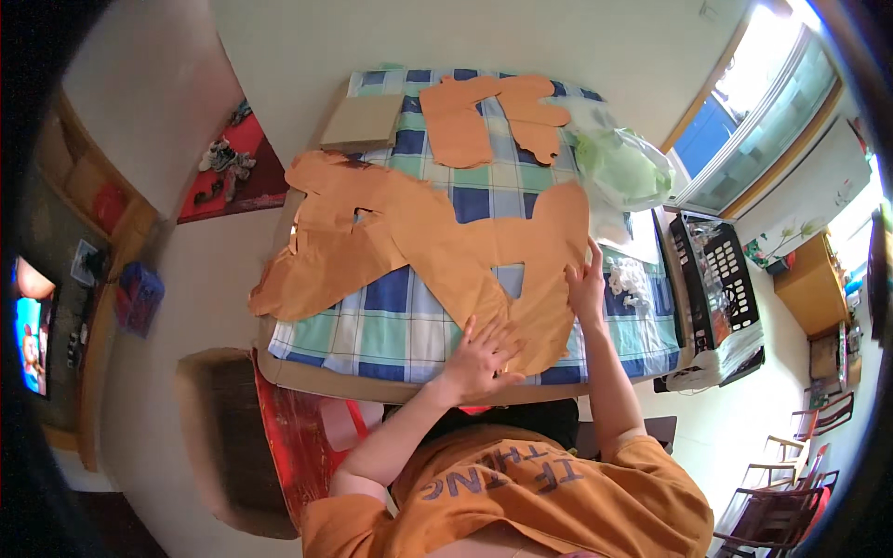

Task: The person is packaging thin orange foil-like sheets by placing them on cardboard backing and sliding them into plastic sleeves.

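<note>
A large piece of orange-brown paper (pixel 419 246), cut into an irregular shape with small holes, lies across a table covered by a blue, green and white checked cloth (pixel 400 321). My left hand (pixel 481 358) rests flat on the paper's near edge, fingers spread. My right hand (pixel 586 284) presses flat on the paper's right edge, fingers apart. A second, smaller orange-brown cut piece (pixel 488 116) lies at the far end of the table. Neither hand grips anything.
A brown cardboard piece (pixel 363 121) sits at the table's far left corner. A pale green plastic bag (pixel 623 167) lies at the far right. A black crate (pixel 712 284) stands to the right of the table. A red-covered seat (pixel 298 437) is at my left. A lit screen (pixel 33 339) is far left.
</note>
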`<state>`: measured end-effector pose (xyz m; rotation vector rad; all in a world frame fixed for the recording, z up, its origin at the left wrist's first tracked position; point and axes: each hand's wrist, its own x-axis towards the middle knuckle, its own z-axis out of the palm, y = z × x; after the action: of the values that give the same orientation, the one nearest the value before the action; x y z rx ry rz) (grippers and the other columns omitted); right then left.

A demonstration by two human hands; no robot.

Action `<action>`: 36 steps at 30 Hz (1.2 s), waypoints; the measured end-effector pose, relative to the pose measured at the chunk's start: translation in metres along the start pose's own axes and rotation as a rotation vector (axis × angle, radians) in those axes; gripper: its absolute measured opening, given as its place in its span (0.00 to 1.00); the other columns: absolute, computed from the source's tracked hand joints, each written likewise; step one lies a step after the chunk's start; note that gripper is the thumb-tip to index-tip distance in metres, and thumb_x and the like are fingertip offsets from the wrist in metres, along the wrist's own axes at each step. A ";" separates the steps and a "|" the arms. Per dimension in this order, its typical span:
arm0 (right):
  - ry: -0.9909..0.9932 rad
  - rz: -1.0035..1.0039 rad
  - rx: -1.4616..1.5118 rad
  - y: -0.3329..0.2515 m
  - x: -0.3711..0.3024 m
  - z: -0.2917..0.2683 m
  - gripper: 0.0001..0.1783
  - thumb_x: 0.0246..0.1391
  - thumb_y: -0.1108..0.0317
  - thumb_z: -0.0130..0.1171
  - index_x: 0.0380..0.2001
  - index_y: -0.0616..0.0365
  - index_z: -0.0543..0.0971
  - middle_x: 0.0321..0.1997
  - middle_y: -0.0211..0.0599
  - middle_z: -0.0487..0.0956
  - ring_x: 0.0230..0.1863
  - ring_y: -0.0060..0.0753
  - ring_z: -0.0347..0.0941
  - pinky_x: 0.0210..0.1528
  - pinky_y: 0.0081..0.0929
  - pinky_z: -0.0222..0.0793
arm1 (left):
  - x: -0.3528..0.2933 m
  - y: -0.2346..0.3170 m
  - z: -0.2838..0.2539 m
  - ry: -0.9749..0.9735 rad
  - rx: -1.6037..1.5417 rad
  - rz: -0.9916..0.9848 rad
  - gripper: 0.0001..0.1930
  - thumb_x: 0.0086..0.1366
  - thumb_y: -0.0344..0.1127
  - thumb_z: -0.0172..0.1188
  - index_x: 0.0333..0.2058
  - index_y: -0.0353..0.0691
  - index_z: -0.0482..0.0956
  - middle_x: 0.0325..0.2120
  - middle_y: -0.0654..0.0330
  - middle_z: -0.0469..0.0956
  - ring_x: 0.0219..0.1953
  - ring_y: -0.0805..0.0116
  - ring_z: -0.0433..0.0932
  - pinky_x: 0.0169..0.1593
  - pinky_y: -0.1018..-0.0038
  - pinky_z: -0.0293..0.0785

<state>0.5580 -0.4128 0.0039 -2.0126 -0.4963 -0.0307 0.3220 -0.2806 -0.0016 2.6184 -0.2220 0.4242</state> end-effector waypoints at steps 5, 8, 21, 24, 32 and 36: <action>0.174 -0.048 -0.182 -0.017 -0.021 -0.008 0.33 0.54 0.73 0.57 0.62 0.47 0.62 0.39 0.44 0.74 0.39 0.38 0.73 0.44 0.40 0.69 | -0.007 0.002 0.004 -0.007 -0.025 -0.081 0.26 0.64 0.55 0.54 0.54 0.44 0.73 0.59 0.53 0.67 0.67 0.54 0.57 0.67 0.44 0.43; 0.221 -0.401 -0.462 0.009 -0.024 0.001 0.27 0.56 0.67 0.56 0.59 0.49 0.67 0.56 0.49 0.71 0.56 0.46 0.68 0.59 0.50 0.59 | -0.003 0.002 0.006 0.006 0.021 -0.051 0.24 0.66 0.52 0.53 0.54 0.43 0.74 0.58 0.51 0.68 0.66 0.54 0.59 0.66 0.44 0.46; 0.069 -0.413 -0.603 0.041 -0.007 0.017 0.20 0.60 0.58 0.48 0.53 0.50 0.75 0.61 0.40 0.70 0.63 0.43 0.64 0.64 0.58 0.52 | 0.005 -0.020 0.018 0.443 0.142 -0.231 0.14 0.63 0.32 0.55 0.46 0.35 0.78 0.54 0.44 0.70 0.59 0.48 0.65 0.62 0.56 0.60; 0.073 -0.426 -0.600 0.041 -0.007 0.019 0.19 0.59 0.58 0.49 0.52 0.49 0.75 0.60 0.40 0.71 0.63 0.43 0.64 0.63 0.58 0.54 | 0.002 -0.025 0.018 0.417 0.198 -0.213 0.14 0.62 0.32 0.56 0.46 0.37 0.79 0.54 0.44 0.70 0.59 0.48 0.66 0.62 0.57 0.60; 0.141 -0.467 -0.655 0.032 -0.014 0.018 0.17 0.57 0.61 0.50 0.49 0.51 0.76 0.54 0.39 0.74 0.60 0.42 0.66 0.61 0.45 0.57 | -0.002 -0.034 0.023 0.398 0.218 -0.232 0.14 0.62 0.35 0.56 0.46 0.42 0.80 0.52 0.49 0.73 0.59 0.49 0.67 0.63 0.55 0.60; 0.104 -0.478 -0.657 0.031 -0.010 0.016 0.18 0.57 0.61 0.51 0.49 0.51 0.77 0.54 0.39 0.75 0.57 0.43 0.69 0.60 0.39 0.59 | 0.000 -0.033 0.022 0.400 0.214 -0.243 0.14 0.62 0.36 0.55 0.46 0.44 0.80 0.52 0.49 0.74 0.59 0.49 0.67 0.63 0.55 0.60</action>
<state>0.5569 -0.4147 -0.0328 -2.4518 -0.9833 -0.6627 0.3352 -0.2626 -0.0344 2.6473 0.2849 0.9091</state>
